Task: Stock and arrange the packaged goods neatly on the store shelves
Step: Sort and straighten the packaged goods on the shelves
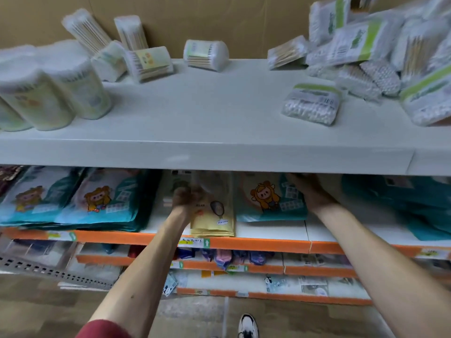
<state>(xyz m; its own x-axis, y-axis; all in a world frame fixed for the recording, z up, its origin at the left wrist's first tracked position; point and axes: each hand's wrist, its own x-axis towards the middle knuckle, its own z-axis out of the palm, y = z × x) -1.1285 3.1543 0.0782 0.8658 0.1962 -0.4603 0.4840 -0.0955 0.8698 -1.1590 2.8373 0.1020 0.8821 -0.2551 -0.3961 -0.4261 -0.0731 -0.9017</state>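
Shoe: white and black shoe (247,325) on the floor, nearest.
Middle shelf (256,242): white deck with an orange front strip.
Yellow packets (214,220): flat, glossy stack on the middle shelf. Long axis runs near to far, lower end at the orange strip, upper end under the top shelf.
Left hand (183,198): grip clamped on the stack's far left part, fingers curled, blurred. Most of the stack lies nearer than the grip.
Right hand (310,189): grip apart, fingers flat on the right edge of a teal packet (266,198) printed with a cartoon figure.
Teal stacks (97,201): soft, shiny, at left.
Top shelf (195,111): plain white. It holds round swab tubs (48,93) at left and tumbled cotton swab packs (312,103) at right.
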